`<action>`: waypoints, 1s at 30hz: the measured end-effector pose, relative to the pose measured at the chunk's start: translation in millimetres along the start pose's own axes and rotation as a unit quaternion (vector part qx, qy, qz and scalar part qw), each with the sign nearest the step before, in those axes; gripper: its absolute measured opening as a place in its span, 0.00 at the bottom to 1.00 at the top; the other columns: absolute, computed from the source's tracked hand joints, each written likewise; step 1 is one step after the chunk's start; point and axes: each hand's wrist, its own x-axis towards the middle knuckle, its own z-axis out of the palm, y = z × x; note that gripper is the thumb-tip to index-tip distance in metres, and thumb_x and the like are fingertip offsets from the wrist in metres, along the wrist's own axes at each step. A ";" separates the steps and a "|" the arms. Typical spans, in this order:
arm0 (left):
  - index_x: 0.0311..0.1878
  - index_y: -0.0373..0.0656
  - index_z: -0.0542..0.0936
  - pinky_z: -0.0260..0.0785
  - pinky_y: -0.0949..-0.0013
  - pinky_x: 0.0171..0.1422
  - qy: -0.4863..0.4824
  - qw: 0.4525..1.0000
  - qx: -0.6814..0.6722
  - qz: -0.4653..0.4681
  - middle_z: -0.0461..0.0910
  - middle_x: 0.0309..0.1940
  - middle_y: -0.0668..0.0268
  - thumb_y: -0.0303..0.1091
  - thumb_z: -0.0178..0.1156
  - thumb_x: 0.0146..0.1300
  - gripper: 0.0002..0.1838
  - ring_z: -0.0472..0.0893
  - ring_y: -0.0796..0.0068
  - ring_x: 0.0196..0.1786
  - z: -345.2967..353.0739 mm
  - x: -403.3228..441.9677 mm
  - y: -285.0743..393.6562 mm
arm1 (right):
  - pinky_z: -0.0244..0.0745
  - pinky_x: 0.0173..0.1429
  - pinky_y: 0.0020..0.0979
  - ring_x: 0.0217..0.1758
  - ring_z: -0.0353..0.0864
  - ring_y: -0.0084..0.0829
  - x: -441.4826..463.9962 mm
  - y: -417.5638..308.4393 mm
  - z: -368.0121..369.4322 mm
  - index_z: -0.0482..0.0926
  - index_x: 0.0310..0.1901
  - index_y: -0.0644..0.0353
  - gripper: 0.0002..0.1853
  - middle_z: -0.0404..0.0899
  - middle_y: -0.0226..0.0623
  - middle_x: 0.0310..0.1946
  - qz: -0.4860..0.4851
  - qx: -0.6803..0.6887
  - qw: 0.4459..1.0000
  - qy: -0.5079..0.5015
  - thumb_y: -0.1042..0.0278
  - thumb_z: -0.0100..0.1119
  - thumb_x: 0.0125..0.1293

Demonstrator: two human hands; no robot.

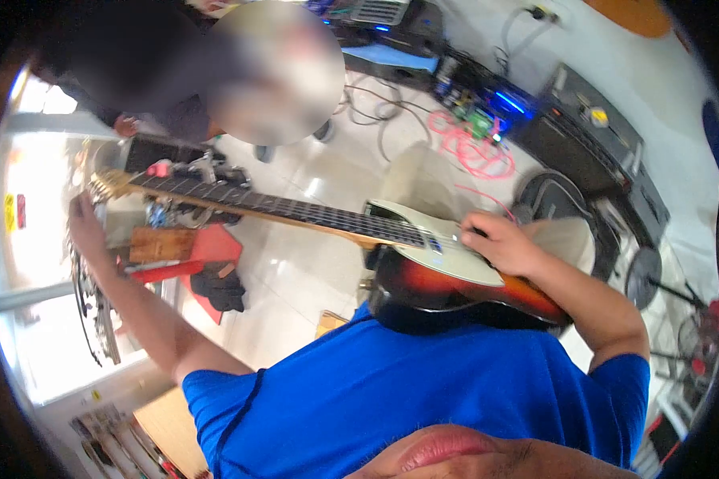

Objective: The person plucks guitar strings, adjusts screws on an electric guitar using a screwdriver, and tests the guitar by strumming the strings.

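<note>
An electric guitar [447,279] with a sunburst body and pale pickguard lies across my lap, its neck [287,209] reaching to the left. At the far end, my left hand [86,227] is raised to the near edge of the headstock [110,184], fingers bent around a tuning peg; glare washes out the fingertips. My right hand [495,243] rests over the strings on the guitar body with its fingers curled in. A small dark piece shows by the thumb and forefinger, too small to name.
Another person [188,120] is at the upper left. A red stool-like object [212,263] stands below the neck. Amplifiers [571,148], tangled pink cable [475,148] and a dark bag [555,195] are on the right. Cables cross the tiled floor [295,271].
</note>
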 end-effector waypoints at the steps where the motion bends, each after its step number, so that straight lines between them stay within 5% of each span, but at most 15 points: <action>1: 0.57 0.37 0.83 0.74 0.57 0.56 0.025 0.997 -0.044 -0.050 0.87 0.49 0.51 0.49 0.56 0.78 0.23 0.86 0.53 0.52 -26.6 -10.4 61.2 | 0.74 0.49 0.39 0.42 0.78 0.36 -1.2 -10.2 -1.0 0.75 0.46 0.64 0.11 0.76 0.46 0.37 0.073 0.041 0.996 -0.002 0.63 0.57 0.77; 4: 0.57 0.34 0.83 0.75 0.61 0.54 0.140 0.967 -0.160 -0.138 0.87 0.46 0.54 0.45 0.59 0.77 0.21 0.86 0.61 0.48 -50.2 -29.2 123.1 | 0.75 0.47 0.38 0.39 0.79 0.35 -5.8 -14.1 0.0 0.76 0.46 0.64 0.10 0.78 0.44 0.34 0.089 0.039 0.994 0.058 0.64 0.58 0.76; 7: 0.45 0.33 0.83 0.73 0.64 0.49 0.239 0.884 -0.280 -0.287 0.83 0.37 0.60 0.43 0.59 0.76 0.18 0.80 0.69 0.40 -35.8 -75.1 161.3 | 0.75 0.48 0.36 0.39 0.79 0.32 -7.8 -12.7 1.5 0.76 0.45 0.64 0.08 0.80 0.43 0.34 0.080 0.014 0.994 0.068 0.67 0.59 0.76; 9: 0.45 0.38 0.82 0.73 0.65 0.47 0.244 0.747 -0.500 -0.364 0.82 0.35 0.62 0.45 0.58 0.76 0.17 0.80 0.70 0.38 -18.6 -109.4 223.7 | 0.76 0.46 0.36 0.38 0.79 0.29 -8.1 -14.1 -1.7 0.76 0.47 0.64 0.07 0.81 0.42 0.34 0.113 0.024 0.990 0.079 0.69 0.59 0.76; 10: 0.45 0.40 0.81 0.72 0.66 0.46 0.216 0.633 -0.642 -0.375 0.82 0.34 0.63 0.46 0.58 0.76 0.17 0.80 0.71 0.37 -15.5 -120.0 269.4 | 0.76 0.46 0.36 0.39 0.80 0.28 -3.2 -15.6 -4.2 0.76 0.48 0.64 0.08 0.81 0.41 0.35 0.110 0.080 0.985 0.104 0.69 0.59 0.76; 12: 0.45 0.43 0.80 0.72 0.68 0.45 0.111 0.466 -0.793 -0.375 0.82 0.33 0.66 0.46 0.58 0.76 0.15 0.81 0.73 0.36 -12.0 -123.0 311.9 | 0.77 0.47 0.36 0.40 0.81 0.27 2.1 -20.1 -7.1 0.76 0.49 0.65 0.08 0.82 0.41 0.36 0.113 0.192 0.964 0.149 0.69 0.59 0.76; 13: 0.45 0.44 0.79 0.72 0.68 0.45 0.050 0.401 -0.830 -0.384 0.82 0.32 0.68 0.45 0.59 0.76 0.13 0.81 0.74 0.36 -7.8 -123.3 320.9 | 0.77 0.46 0.31 0.37 0.77 0.24 10.4 -39.6 -18.3 0.75 0.51 0.63 0.05 0.79 0.34 0.35 0.097 0.111 0.980 0.133 0.76 0.52 0.78; 17: 0.36 0.45 0.75 0.68 0.69 0.40 -0.002 0.282 -0.892 -0.353 0.74 0.26 0.73 0.31 0.64 0.71 0.08 0.75 0.77 0.31 39.0 -125.4 291.5 | 0.74 0.54 0.30 0.48 0.77 0.22 97.7 -69.2 -55.3 0.76 0.53 0.64 0.11 0.80 0.35 0.43 -0.052 -0.053 0.989 0.126 0.67 0.57 0.77; 19: 0.33 0.45 0.73 0.67 0.69 0.39 -0.015 0.280 -0.892 -0.356 0.70 0.25 0.73 0.29 0.63 0.69 0.10 0.72 0.78 0.29 46.8 -125.7 286.7 | 0.73 0.55 0.29 0.49 0.76 0.21 157.5 -93.3 -58.7 0.77 0.55 0.64 0.16 0.79 0.33 0.44 -0.119 -0.031 0.981 0.149 0.61 0.61 0.76; 25: 0.30 0.46 0.70 0.66 0.70 0.38 -0.011 0.318 -0.872 -0.371 0.67 0.24 0.74 0.30 0.61 0.69 0.11 0.69 0.77 0.29 47.4 -123.6 286.1 | 0.77 0.51 0.32 0.45 0.78 0.28 282.3 -159.4 -20.5 0.71 0.64 0.58 0.28 0.73 0.35 0.49 -0.035 0.353 0.932 0.067 0.48 0.65 0.74; 30: 0.31 0.49 0.72 0.68 0.67 0.39 -0.035 0.339 -0.874 -0.347 0.70 0.25 0.73 0.32 0.59 0.71 0.10 0.72 0.76 0.30 46.0 -133.5 292.5 | 0.79 0.38 0.30 0.34 0.78 0.24 295.1 -169.6 -12.9 0.79 0.53 0.58 0.15 0.76 0.28 0.35 -0.091 0.475 0.869 0.101 0.55 0.63 0.76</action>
